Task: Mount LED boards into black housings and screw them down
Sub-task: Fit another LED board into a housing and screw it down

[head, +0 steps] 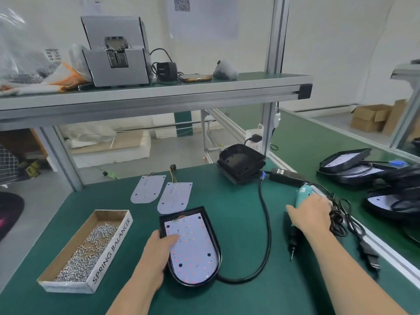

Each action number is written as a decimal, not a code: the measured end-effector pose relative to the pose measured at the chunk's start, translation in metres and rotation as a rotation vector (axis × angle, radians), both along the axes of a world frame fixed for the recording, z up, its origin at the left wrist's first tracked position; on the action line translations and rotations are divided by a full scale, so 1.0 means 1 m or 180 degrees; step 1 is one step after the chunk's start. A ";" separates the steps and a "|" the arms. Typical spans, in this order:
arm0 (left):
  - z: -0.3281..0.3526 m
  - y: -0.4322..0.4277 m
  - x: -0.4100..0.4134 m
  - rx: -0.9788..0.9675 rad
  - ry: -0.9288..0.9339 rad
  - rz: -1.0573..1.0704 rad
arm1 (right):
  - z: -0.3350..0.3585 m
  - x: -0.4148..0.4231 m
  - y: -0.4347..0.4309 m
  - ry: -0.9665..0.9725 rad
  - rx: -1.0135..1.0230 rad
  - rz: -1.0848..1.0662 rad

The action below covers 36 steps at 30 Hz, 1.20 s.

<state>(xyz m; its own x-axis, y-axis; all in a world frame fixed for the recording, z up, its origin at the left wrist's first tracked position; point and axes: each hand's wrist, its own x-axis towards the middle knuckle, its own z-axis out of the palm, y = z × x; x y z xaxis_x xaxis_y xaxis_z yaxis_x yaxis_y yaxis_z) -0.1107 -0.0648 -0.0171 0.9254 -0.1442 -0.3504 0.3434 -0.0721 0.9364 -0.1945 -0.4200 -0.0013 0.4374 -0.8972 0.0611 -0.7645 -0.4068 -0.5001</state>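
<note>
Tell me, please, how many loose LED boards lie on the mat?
2. The left board lies near the mat's far edge; the right board lies beside it, just behind the housing that the left hand holds. None seems hidden.

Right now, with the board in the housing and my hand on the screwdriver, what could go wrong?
1. The LED board looks unscrewed in the black housing, held only by the left hand; it could shift before the first screw.
2. The black cable loops between housing and screwdriver; bringing the driver over in the right hand may snag it.
3. The screw box sits beyond the left hand; reaching for it likely means releasing the housing.
</note>
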 end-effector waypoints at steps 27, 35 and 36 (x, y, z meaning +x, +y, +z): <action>0.009 0.007 -0.010 -0.1182 0.0596 0.0023 | 0.001 0.017 0.108 -0.1864 0.1559 0.1194; 0.014 -0.009 -0.021 -0.1397 0.0609 -0.0306 | 0.008 0.021 0.156 -0.0965 0.3110 0.1981; 0.015 -0.010 -0.021 -0.1414 0.0603 -0.0341 | 0.009 0.020 0.156 -0.1021 0.3367 0.2069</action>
